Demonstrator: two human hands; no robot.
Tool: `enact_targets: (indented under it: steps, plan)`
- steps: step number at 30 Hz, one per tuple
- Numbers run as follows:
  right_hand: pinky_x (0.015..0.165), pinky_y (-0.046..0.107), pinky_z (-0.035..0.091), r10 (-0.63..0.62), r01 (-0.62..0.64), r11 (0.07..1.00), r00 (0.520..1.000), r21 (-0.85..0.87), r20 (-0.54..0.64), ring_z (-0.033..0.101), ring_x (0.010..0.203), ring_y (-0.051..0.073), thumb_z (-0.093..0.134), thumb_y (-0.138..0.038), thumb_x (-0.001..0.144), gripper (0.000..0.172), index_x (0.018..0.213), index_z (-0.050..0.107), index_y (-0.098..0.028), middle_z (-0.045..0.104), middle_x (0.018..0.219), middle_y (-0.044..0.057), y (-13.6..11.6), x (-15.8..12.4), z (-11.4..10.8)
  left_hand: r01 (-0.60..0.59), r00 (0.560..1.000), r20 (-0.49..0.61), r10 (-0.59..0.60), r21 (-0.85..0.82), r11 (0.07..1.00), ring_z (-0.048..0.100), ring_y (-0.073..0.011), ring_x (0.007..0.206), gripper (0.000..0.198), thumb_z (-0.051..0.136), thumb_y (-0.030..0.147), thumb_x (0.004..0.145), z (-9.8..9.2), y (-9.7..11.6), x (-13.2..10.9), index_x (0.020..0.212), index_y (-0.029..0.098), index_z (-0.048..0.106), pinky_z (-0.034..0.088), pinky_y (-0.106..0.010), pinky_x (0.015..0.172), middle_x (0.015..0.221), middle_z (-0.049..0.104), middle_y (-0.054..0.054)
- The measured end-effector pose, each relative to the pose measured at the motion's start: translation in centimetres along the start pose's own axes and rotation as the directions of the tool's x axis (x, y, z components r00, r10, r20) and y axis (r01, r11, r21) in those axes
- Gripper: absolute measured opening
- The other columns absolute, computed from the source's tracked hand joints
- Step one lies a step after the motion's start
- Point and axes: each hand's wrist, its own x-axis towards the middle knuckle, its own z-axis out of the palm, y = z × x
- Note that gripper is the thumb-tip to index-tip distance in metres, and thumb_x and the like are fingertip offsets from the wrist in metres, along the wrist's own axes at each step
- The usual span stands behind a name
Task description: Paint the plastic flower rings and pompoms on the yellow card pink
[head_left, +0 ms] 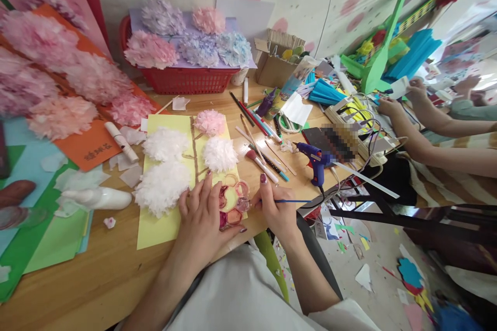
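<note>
We press our left hand (204, 214) flat, fingers spread, on the clear flower-shaped paint palette (232, 203); just right of the palette, our right hand (276, 208) pinches a blue paintbrush (289, 200).

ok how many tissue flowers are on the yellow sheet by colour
On the yellow sheet, beside the left hand:
white flowers: 3
pink flowers: 1
total: 4
The right hand holds a thin brush next to the palette.
</note>
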Motion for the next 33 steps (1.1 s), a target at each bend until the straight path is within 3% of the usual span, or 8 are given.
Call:
enact_targets:
  steps: [16, 22, 27, 33]
  plan:
    - [0.047, 0.023, 0.04, -0.062, 0.062, 0.998, 0.998, -0.009, 0.02, 0.054, 0.039, 0.01, 0.037, -0.043, 0.105, 0.068, 0.047, 0.062, -0.018, 0.058, 0.042, 0.002, -0.04, -0.12, -0.07, -0.035, 0.999, -0.034, 0.037, 0.072, 0.997, 0.045, -0.0474, 0.134, 0.092, 0.079, 0.059, 0.072, 0.1, -0.01, 0.06, 0.136, 0.004, 0.042, 0.031, -0.064, 0.108, 0.148, 0.046, -0.035]
    - [0.049, 0.024, 0.041, 0.005, -0.005, 1.0, 1.0, -0.024, -0.009, 0.054, 0.039, 0.011, 0.038, -0.045, 0.105, 0.068, 0.046, 0.062, -0.018, 0.057, 0.041, 0.002, 0.29, 0.04, -0.16, -0.047, 0.998, -0.031, 0.049, 0.077, 0.996, 0.045, -0.0468, 0.135, 0.093, 0.081, 0.058, 0.069, 0.09, -0.1, 0.1, 0.135, 0.006, 0.042, 0.032, -0.063, 0.108, 0.149, 0.045, -0.033]
    - [0.05, 0.024, 0.041, -0.061, 0.061, 0.998, 0.996, -0.002, 0.065, 0.055, 0.042, 0.011, 0.037, -0.044, 0.105, 0.068, 0.047, 0.061, -0.018, 0.058, 0.044, 0.002, 0.23, -0.12, -0.11, -0.046, 0.998, -0.034, 0.049, 0.079, 0.996, 0.045, -0.0461, 0.136, 0.094, 0.081, 0.058, 0.069, 0.13, -0.14, 0.1, 0.136, 0.006, 0.04, 0.031, -0.063, 0.108, 0.15, 0.045, -0.033]
    - [0.049, 0.025, 0.039, -0.053, 0.054, 0.999, 0.992, -0.009, 0.113, 0.054, 0.041, 0.011, 0.035, -0.05, 0.105, 0.071, 0.047, 0.06, -0.018, 0.057, 0.043, 0.003, -0.06, 0.47, -0.18, -0.037, 0.999, -0.028, 0.038, 0.051, 0.998, 0.045, -0.0467, 0.136, 0.093, 0.08, 0.057, 0.071, 0.17, -0.12, 0.08, 0.136, 0.006, 0.04, 0.03, -0.065, 0.108, 0.148, 0.046, -0.034]
